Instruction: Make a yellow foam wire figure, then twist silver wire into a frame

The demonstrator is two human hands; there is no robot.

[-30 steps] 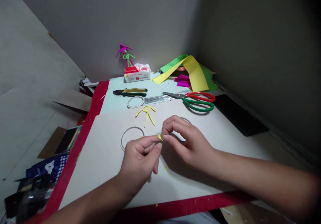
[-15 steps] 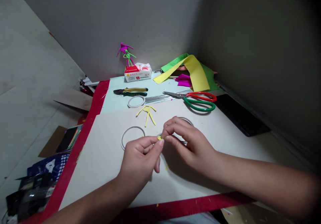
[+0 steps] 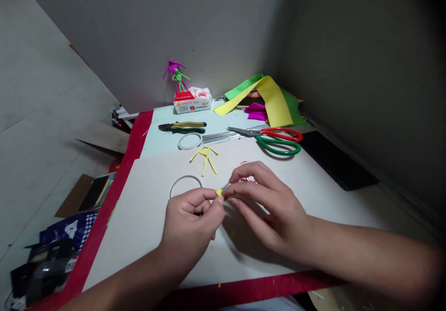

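Over a white card-topped bench (image 3: 139, 236) edged in red tape, pinched a small yellow scrap (image 3: 218, 192) between left-hand fingers (image 3: 211, 198) and right-hand fingers (image 3: 244, 188). Also held thin silver wire (image 3: 226, 186) alongside.

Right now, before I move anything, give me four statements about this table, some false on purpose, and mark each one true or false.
1. The yellow scrap sits between the fingers of the left hand and the right hand. True.
2. The right hand holds the scissors. False: they lie beyond the hands, untouched.
3. The yellow figure lies apart from both hands. True.
4. The pliers lie inside a wire ring. False: they lie beyond it, apart.
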